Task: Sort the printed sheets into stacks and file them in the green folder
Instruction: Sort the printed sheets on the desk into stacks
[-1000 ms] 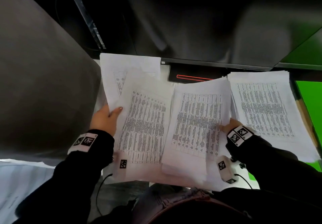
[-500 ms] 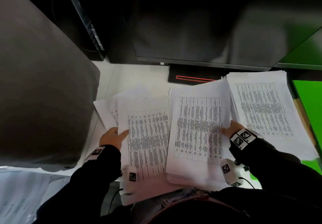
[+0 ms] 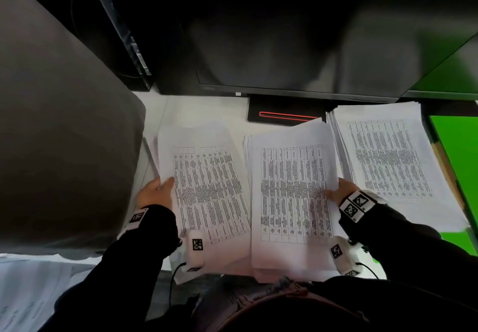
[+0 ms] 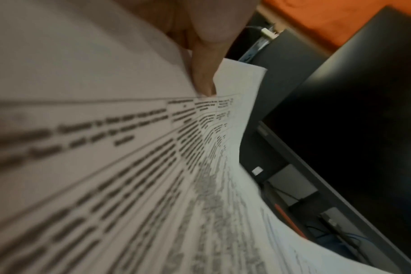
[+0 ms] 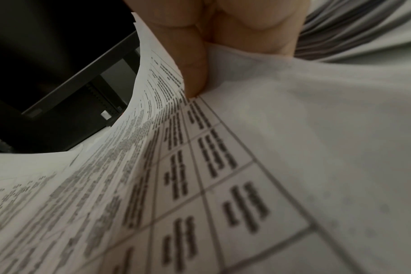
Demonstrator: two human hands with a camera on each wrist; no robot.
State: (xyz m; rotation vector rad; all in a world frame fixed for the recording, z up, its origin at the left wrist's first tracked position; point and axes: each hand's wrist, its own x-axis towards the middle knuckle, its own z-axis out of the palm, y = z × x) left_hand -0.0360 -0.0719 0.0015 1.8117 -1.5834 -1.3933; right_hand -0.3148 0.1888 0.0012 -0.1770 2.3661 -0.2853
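Three groups of printed table sheets lie across the white desk. My left hand (image 3: 157,189) pinches the left edge of the left sheets (image 3: 207,189), thumb on top; its thumb (image 4: 203,74) presses the page in the left wrist view. My right hand (image 3: 336,189) grips the right edge of the middle stack (image 3: 292,192), with the thumb (image 5: 190,61) on the top sheet (image 5: 293,148). A third stack (image 3: 388,158) rests at the right. The green folder (image 3: 460,166) lies at the far right, partly under that stack.
A dark monitor (image 3: 284,47) stands behind the sheets, its base (image 3: 284,115) marked with a red line. A grey chair back or panel (image 3: 57,137) fills the left. More paper (image 3: 23,293) lies at the lower left.
My left hand has brought its sheets down and toward me, laying them flatter on the desk. The right hand and middle stack have barely shifted.
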